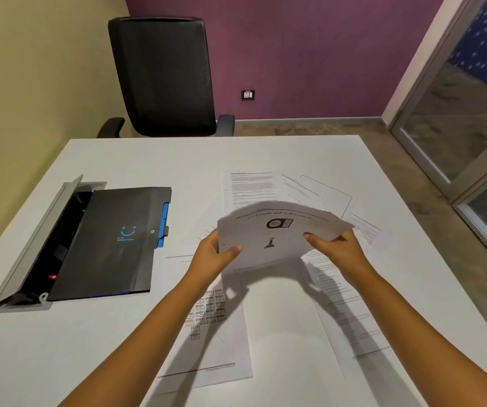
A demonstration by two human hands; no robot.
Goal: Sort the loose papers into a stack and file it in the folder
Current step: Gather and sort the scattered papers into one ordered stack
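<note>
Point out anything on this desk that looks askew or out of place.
Loose sheets lie fanned at different angles across the table, unstacked. The held pages bow upward between the left hand and right hand. The black folder lies over an open cable hatch.

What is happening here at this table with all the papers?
A person is gathering loose papers. The left hand and the right hand hold a small bundle of sheets above the white table, one hand on each side. Several other sheets lie scattered on the table. The black folder lies closed to the left, not yet used.
</note>
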